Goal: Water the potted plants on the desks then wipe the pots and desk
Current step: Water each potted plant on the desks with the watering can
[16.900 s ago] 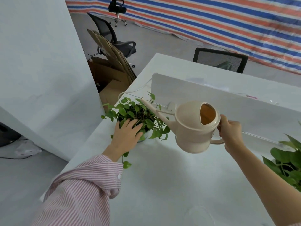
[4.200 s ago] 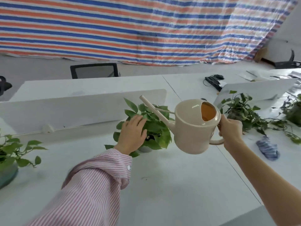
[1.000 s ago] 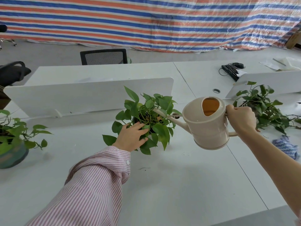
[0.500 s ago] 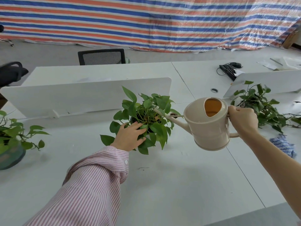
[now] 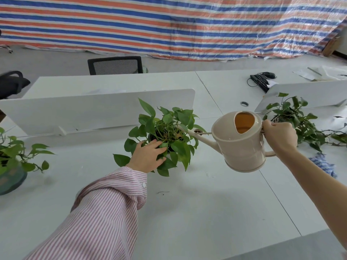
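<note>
A leafy green potted plant (image 5: 174, 132) stands mid-desk before a low white divider. My left hand (image 5: 148, 156) lies flat on its near-left leaves, fingers spread, holding them aside; the pot is mostly hidden. My right hand (image 5: 279, 137) grips the handle of a beige watering can (image 5: 242, 145), tilted left with its thin spout reaching into the foliage. A second plant in a teal pot (image 5: 11, 177) sits at the left edge. A third trailing plant (image 5: 296, 119) sprawls at the right. A blue cloth (image 5: 324, 164) lies crumpled on the desk behind my right forearm.
The white desk (image 5: 187, 212) has a seam running right of the middle plant. White dividers (image 5: 93, 109) stand behind the plants. A keyboard and mouse (image 5: 261, 81) lie on the far desk. A black chair (image 5: 116, 65) stands beyond, before a striped tarpaulin.
My view has drifted slightly. The can has tipped a little further, spout lower into the leaves. My left hand stays on the foliage.
</note>
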Tool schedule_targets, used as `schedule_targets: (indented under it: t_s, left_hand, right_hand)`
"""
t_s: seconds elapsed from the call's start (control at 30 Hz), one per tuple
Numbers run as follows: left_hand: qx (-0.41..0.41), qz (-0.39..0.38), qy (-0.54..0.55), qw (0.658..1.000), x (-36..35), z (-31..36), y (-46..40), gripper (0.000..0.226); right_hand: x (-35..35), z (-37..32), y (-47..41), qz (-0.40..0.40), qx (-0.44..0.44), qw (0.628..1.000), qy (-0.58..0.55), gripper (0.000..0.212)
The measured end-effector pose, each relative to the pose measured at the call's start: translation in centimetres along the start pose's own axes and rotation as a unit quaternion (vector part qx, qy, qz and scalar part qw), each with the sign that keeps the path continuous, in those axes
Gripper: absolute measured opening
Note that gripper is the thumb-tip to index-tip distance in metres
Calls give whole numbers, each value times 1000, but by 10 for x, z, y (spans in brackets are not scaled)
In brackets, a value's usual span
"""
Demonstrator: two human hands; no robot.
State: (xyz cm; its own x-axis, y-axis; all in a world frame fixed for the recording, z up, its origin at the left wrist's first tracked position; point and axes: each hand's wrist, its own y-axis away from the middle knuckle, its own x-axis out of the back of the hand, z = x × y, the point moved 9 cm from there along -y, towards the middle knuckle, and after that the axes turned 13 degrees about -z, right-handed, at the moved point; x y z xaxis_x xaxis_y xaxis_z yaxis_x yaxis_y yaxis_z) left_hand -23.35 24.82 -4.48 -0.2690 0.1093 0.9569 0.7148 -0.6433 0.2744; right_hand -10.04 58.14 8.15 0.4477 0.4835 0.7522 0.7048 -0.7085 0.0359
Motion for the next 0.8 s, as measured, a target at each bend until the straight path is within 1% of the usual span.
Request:
schedule_targets:
  t_s: [0.4,0.8]
  left_hand:
    - [4,-9,-1,1000,0,1,0,47]
    - [7,-2,-5,1000,2,2,1,47]
  right_hand:
    - [-1,2,1,-2,5,1000,4,44]
    - [-3,-4,5,-4,2,1000,6,45]
